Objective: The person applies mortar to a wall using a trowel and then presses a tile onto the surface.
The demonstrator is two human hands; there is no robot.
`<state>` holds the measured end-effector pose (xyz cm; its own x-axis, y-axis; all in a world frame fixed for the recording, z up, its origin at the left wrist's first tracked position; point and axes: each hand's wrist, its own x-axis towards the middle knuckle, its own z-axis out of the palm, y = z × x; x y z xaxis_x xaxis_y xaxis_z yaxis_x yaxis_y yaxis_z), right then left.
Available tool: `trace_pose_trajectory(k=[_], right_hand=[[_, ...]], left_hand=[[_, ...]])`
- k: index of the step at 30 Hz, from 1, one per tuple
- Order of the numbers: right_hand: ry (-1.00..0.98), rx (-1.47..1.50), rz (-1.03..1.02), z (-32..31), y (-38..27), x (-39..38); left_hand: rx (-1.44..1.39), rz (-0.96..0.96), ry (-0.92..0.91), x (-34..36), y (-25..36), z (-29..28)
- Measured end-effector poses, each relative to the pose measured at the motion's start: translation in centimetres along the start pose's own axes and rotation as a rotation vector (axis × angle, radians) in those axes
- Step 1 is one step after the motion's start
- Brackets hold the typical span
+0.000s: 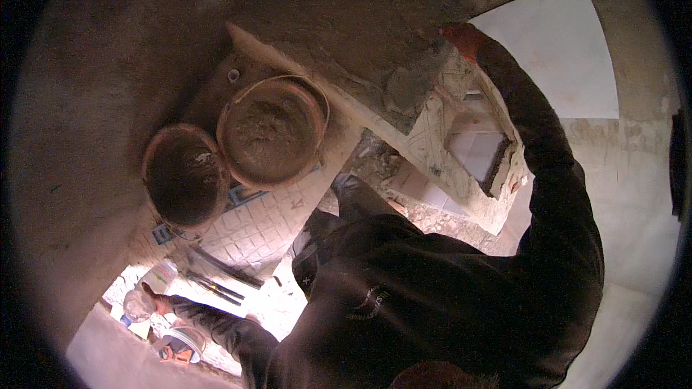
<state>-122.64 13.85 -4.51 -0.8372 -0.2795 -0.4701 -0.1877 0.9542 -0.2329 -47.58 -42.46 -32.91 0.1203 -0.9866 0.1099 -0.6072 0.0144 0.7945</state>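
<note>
1. The left hand's (162,305) thumb lies against a clear bottle (138,305); finger closure, hidden, I cannot tell. A loose hold could drop it.
2. Just below, a knock could tip the bucket (193,336).
3. Far rightward, the right hand (465,37), closure unclear, could crumble the slab's (339,43) edge by leaning.

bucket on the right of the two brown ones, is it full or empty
Not empty: lumpy brownish mix spreads across the inside of the bucket, below its rim; how deep, I cannot tell.
</note>
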Motion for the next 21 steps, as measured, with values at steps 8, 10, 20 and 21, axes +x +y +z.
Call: trace_pose_trajectory(k=[8, 10, 20, 21], right_hand=[[-0.274, 0.327, 0.177, 1.5, -1.0, -9.4], [-0.135, 0.203, 0.082, 2.0, 2.5, -7.7], [-0.051, 0.474, 0.228, 0.3, 8.5, -2.7], [-0.107, 0.384, 0.166, -1.2, 7.5, -4.9]], left_hand=[[-0.09, 0.027, -0.053, 0.2, 4.0, -0.2], [-0.121, 0.045, -0.062, -0.5, 6.1, -0.9], [-0.312, 0.294, -0.196, -5.6, 28.0, -0.7], [-0.325, 0.324, -0.222, -6.6, 30.2, -0.4]])
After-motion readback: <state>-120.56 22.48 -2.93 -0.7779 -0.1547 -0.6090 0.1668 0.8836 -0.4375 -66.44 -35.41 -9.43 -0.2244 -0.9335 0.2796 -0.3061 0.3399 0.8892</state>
